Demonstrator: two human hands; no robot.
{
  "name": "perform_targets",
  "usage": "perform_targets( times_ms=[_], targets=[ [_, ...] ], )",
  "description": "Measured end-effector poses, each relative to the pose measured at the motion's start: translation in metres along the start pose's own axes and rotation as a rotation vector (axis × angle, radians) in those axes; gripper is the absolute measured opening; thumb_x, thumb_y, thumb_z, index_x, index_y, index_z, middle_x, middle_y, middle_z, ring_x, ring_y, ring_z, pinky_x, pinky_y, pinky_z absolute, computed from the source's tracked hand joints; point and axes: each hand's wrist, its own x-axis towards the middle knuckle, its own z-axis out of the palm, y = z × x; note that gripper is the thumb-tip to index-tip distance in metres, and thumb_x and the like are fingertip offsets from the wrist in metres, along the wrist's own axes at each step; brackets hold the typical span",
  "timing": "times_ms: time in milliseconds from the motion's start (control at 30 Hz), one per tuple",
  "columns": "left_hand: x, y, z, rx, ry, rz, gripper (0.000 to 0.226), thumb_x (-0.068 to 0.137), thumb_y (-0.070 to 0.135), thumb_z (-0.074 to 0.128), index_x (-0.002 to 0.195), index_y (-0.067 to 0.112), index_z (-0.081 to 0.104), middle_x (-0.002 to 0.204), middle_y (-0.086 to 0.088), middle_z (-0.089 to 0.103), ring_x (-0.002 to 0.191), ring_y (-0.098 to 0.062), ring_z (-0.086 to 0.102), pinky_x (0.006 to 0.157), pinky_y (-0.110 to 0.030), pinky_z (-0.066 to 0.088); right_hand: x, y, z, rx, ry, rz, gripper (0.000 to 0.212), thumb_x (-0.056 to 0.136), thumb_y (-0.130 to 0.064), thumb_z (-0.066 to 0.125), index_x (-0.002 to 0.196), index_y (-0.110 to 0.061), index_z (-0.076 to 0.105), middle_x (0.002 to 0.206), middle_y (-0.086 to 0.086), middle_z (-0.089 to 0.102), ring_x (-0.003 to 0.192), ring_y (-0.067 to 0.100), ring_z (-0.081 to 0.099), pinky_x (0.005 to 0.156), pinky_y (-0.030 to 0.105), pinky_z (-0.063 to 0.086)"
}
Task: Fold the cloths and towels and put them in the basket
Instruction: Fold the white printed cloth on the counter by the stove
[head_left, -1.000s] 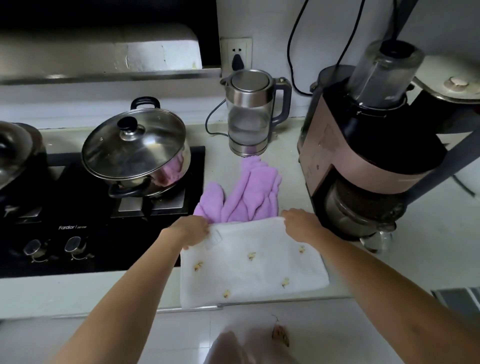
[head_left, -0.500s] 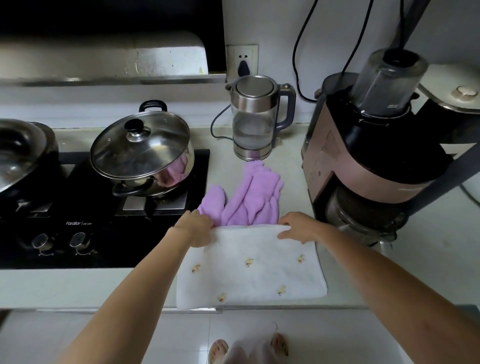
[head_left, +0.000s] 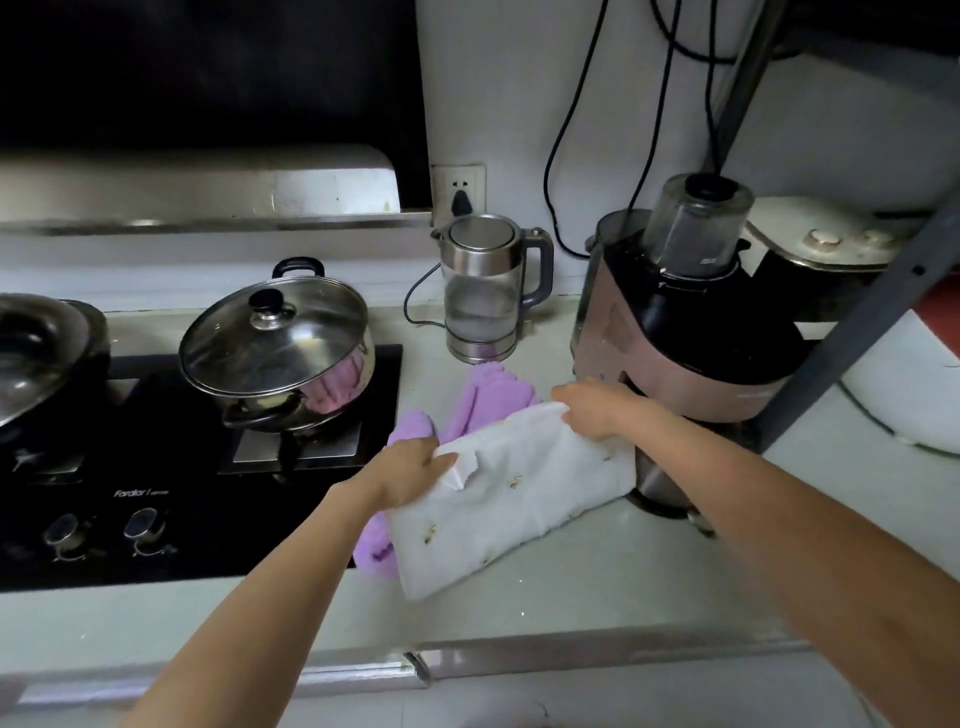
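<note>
A white towel (head_left: 511, 499) with small yellow marks is held folded over the counter, tilted up toward the right. My left hand (head_left: 410, 467) grips its upper left corner, thumb on top near a white tag. My right hand (head_left: 592, 408) grips its upper right corner. Under and behind the towel lies a purple cloth (head_left: 491, 400), showing above the towel and at its lower left. No basket is in view.
A black gas hob (head_left: 171, 467) with a lidded steel pot (head_left: 278, 345) is on the left. A glass kettle (head_left: 483, 296) stands behind the cloths, a pink and black blender (head_left: 670, 343) at the right. The counter's front edge (head_left: 467, 654) runs below.
The towel lay flat at the counter's front edge; both hands have lifted its far edge and carried it back and right, over the purple cloth. The camera has shifted.
</note>
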Motion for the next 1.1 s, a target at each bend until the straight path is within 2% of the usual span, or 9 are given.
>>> perform_targets(
  times_ms=[167, 267, 367, 533, 600, 733, 833, 933, 1100],
  targets=[
    [-0.004, -0.008, -0.015, -0.217, 0.227, -0.032, 0.026, 0.096, 0.030, 0.051, 0.075, 0.018, 0.044, 0.070, 0.002, 0.049, 0.066, -0.018, 0.044, 0.053, -0.025, 0.031, 0.011, -0.015, -0.024, 0.021, 0.057, -0.018, 0.011, 0.095, -0.012, 0.036, 0.100, -0.020, 0.043, 0.119, 0.013, 0.054, 0.101, 0.028, 0.050, 0.073, 0.030, 0.033],
    [-0.008, -0.016, -0.026, -0.385, 0.276, -0.074, 0.026, 0.094, 0.027, 0.056, 0.072, 0.016, 0.046, 0.067, 0.003, 0.048, 0.058, -0.013, 0.042, 0.051, -0.025, 0.032, 0.020, -0.025, -0.037, 0.004, 0.053, -0.092, 0.017, 0.099, -0.024, 0.038, 0.111, -0.020, 0.049, 0.122, 0.012, 0.053, 0.109, 0.027, 0.049, 0.080, 0.031, 0.035],
    [-0.014, -0.008, -0.025, -0.654, 0.150, -0.146, 0.026, 0.094, 0.033, 0.057, 0.078, 0.014, 0.051, 0.068, -0.003, 0.050, 0.052, -0.011, 0.042, 0.046, -0.022, 0.033, 0.027, -0.030, -0.060, -0.106, 0.047, -0.100, 0.043, 0.097, -0.044, 0.039, 0.124, -0.014, 0.054, 0.133, 0.008, 0.051, 0.123, 0.028, 0.047, 0.096, 0.036, 0.038],
    [-0.011, 0.021, 0.002, -0.878, -0.071, -0.171, 0.037, 0.094, 0.039, 0.056, 0.113, 0.007, 0.060, 0.102, -0.004, 0.066, 0.084, -0.017, 0.057, 0.080, -0.031, 0.046, 0.039, -0.044, -0.089, -0.434, 0.218, -0.139, 0.027, 0.088, -0.035, 0.050, 0.103, -0.016, 0.062, 0.108, 0.007, 0.063, 0.101, 0.028, 0.059, 0.083, 0.036, 0.035],
    [-0.011, 0.021, 0.013, -0.933, -0.111, -0.200, 0.022, 0.098, 0.026, 0.051, 0.108, 0.007, 0.055, 0.101, 0.006, 0.063, 0.088, -0.014, 0.056, 0.083, -0.026, 0.046, 0.050, -0.058, -0.082, -0.480, 0.187, -0.183, 0.025, 0.089, -0.028, 0.051, 0.107, -0.014, 0.061, 0.111, 0.007, 0.063, 0.103, 0.028, 0.059, 0.083, 0.034, 0.036],
    [-0.022, 0.001, 0.036, -0.694, -0.073, -0.367, 0.018, 0.096, 0.031, 0.051, 0.097, 0.013, 0.049, 0.077, 0.002, 0.055, 0.063, -0.013, 0.053, 0.054, -0.021, 0.041, 0.085, -0.088, -0.019, -0.382, 0.118, -0.350, 0.027, 0.093, -0.011, 0.044, 0.118, -0.007, 0.053, 0.121, 0.013, 0.052, 0.115, 0.030, 0.050, 0.084, 0.036, 0.041],
    [-0.026, -0.022, 0.056, -0.520, -0.051, -0.492, 0.032, 0.096, 0.027, 0.047, 0.115, 0.002, 0.053, 0.114, -0.013, 0.062, 0.091, -0.025, 0.059, 0.070, -0.025, 0.041, 0.097, -0.108, 0.037, -0.142, 0.072, -0.460, 0.041, 0.093, -0.010, 0.047, 0.133, -0.007, 0.040, 0.138, 0.015, 0.036, 0.129, 0.030, 0.037, 0.097, 0.040, 0.041],
    [-0.027, -0.041, 0.066, -0.497, -0.070, -0.536, 0.030, 0.094, 0.021, 0.045, 0.114, 0.000, 0.053, 0.119, -0.016, 0.060, 0.087, -0.020, 0.049, 0.072, -0.029, 0.042, 0.094, -0.113, 0.073, 0.000, 0.077, -0.495, 0.057, 0.097, -0.013, 0.045, 0.149, -0.013, 0.022, 0.159, 0.006, 0.006, 0.146, 0.020, 0.008, 0.114, 0.033, 0.023],
    [0.002, -0.049, 0.054, -0.454, -0.017, -0.530, 0.032, 0.099, 0.020, 0.039, 0.119, 0.002, 0.055, 0.123, -0.014, 0.059, 0.110, -0.030, 0.057, 0.092, -0.033, 0.044, 0.099, -0.084, 0.100, 0.215, 0.273, -0.386, 0.049, 0.100, -0.021, 0.042, 0.145, -0.006, 0.032, 0.156, 0.015, 0.020, 0.145, 0.028, 0.019, 0.117, 0.035, 0.015]
  ],
)
